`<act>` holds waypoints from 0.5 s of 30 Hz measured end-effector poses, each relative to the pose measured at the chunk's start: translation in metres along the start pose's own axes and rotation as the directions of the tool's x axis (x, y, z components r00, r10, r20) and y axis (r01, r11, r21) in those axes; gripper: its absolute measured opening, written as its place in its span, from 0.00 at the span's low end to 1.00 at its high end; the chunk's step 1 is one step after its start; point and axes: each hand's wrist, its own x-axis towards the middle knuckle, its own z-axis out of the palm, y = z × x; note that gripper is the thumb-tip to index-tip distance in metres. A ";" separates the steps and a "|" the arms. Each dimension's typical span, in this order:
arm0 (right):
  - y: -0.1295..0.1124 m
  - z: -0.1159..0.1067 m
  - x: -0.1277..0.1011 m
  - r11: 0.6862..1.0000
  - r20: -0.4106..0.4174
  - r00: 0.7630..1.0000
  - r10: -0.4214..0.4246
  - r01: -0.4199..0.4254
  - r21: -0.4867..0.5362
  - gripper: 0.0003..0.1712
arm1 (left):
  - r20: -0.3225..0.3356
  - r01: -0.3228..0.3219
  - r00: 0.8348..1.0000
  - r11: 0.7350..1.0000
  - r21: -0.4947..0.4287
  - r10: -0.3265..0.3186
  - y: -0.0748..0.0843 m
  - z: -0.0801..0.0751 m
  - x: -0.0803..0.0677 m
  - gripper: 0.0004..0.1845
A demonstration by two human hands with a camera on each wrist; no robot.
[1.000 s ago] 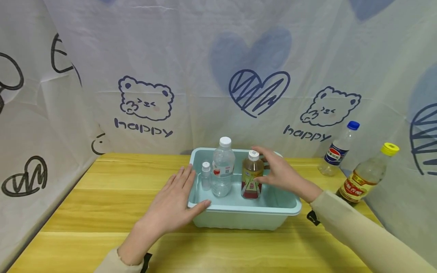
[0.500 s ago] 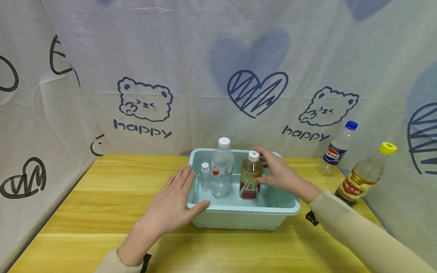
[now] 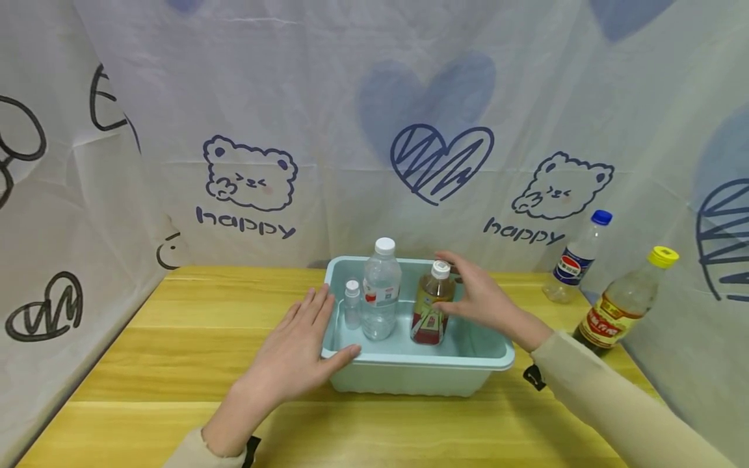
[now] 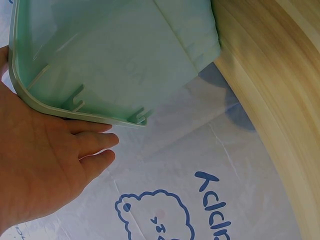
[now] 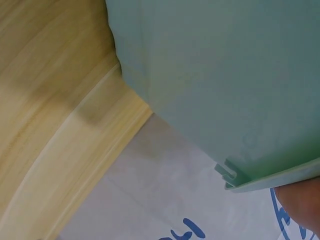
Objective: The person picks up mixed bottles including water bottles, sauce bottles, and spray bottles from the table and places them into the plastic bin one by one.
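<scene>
A pale green plastic bin (image 3: 409, 356) stands on the wooden table (image 3: 193, 338). Inside it are a tiny clear bottle (image 3: 352, 304), a clear water bottle with a white cap (image 3: 381, 292) and an amber bottle with a red label (image 3: 430, 305). My left hand (image 3: 304, 338) lies flat with straight fingers against the bin's front left corner. The left wrist view shows the palm (image 4: 40, 170) under the bin's rim (image 4: 75, 107). My right hand (image 3: 471, 292) grips the amber bottle from the right, and the bottle leans slightly right. The right wrist view shows only the bin wall (image 5: 225, 75).
At the table's right rear stand a blue-capped cola bottle (image 3: 576, 260) and a yellow-capped bottle with a red label (image 3: 623, 305). A printed cloth backdrop (image 3: 251, 175) closes the back and both sides. Bare wood lies left of and in front of the bin.
The amber bottle has tipped a little to the right in my right hand. The left hand has stayed on the bin's corner.
</scene>
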 end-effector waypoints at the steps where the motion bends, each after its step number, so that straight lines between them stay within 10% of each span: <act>1: 0.000 0.000 -0.001 1.000 -0.005 1.000 0.007 -0.007 0.012 0.58 | 0.000 -0.001 1.000 1.000 0.000 0.001 0.000 0.000 0.000 0.57; 15: 0.001 -0.007 -0.021 0.996 -0.192 0.981 -0.020 0.036 0.080 0.42 | -0.010 -0.005 1.000 1.000 -0.006 0.005 0.000 0.001 0.000 0.57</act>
